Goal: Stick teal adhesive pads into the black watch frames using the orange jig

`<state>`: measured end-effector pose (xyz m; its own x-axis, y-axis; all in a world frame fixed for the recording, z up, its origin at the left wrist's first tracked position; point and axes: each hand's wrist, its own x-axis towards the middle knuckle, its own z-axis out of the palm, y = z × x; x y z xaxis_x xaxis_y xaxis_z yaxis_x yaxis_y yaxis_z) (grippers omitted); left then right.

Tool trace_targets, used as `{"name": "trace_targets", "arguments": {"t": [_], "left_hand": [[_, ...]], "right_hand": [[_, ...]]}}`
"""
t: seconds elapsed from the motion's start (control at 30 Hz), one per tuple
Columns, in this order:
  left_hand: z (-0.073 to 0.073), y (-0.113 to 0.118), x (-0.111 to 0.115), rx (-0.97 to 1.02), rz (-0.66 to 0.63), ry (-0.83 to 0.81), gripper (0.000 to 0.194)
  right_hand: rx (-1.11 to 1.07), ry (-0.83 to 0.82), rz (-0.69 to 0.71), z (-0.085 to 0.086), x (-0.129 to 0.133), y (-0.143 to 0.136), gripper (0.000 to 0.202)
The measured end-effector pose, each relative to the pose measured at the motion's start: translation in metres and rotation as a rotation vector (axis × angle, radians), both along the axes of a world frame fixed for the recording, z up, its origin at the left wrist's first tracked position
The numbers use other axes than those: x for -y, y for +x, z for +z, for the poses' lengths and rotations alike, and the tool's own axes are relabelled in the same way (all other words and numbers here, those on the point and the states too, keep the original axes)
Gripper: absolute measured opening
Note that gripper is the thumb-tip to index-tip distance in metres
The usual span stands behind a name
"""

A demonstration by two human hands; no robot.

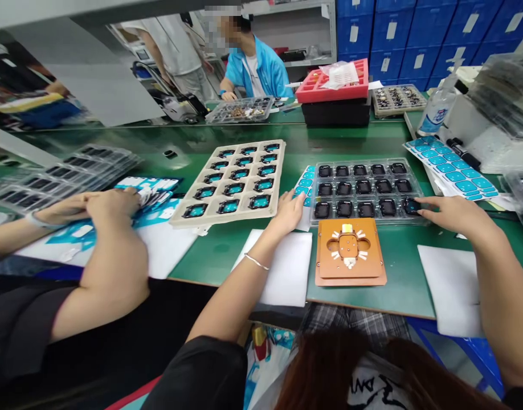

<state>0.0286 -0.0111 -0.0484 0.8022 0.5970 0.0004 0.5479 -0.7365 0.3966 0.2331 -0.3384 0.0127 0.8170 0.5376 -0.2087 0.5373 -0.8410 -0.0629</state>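
My right hand [456, 215] reaches into the front right corner of a clear plastic tray [334, 215], its fingertips pinching a black watch case [411, 206]. Several similar black cases fill the tray's other pockets. Between the clear tray and a beige tray [208, 213] is my left hand [289, 209], fingers slightly apart, beside a sheet of blue stickers [305, 183]. Whether it touches the beige tray's edge I cannot tell. The beige tray carries several black cases with blue faces. An orange fixture block [349, 267] lies in front of the clear tray.
On the left, a co-worker's hands [111, 205] work over blue-and-white sheets. White foam sheets [287, 273] lie at the bench edge. Another blue sticker sheet [452, 165], a clear bottle [436, 111] and a red box [333, 85] stand behind. A person in blue [261, 68] sits opposite.
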Motion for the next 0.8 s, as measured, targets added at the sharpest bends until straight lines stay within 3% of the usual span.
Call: {"name": "trace_targets", "arguments": {"t": [0.17,0.33,0.57,0.8], "left_hand": [[-0.007,-0.003,0.003,-0.096,0.100,0.001,0.062],[-0.009,0.002,0.007,-0.064,0.132,-0.005,0.064],[-0.012,0.011,0.003,0.155,0.202,0.006,0.044],[-0.008,-0.001,0.004,0.437,0.254,0.012,0.038]], "right_hand": [[-0.054,0.038,0.031,0.004,0.001,0.000,0.049],[-0.062,0.027,0.027,0.008,-0.001,0.000,0.047],[-0.012,0.102,0.044,0.002,-0.002,0.012,0.045],[-0.037,0.182,0.060,0.001,-0.003,0.020,0.036]]}}
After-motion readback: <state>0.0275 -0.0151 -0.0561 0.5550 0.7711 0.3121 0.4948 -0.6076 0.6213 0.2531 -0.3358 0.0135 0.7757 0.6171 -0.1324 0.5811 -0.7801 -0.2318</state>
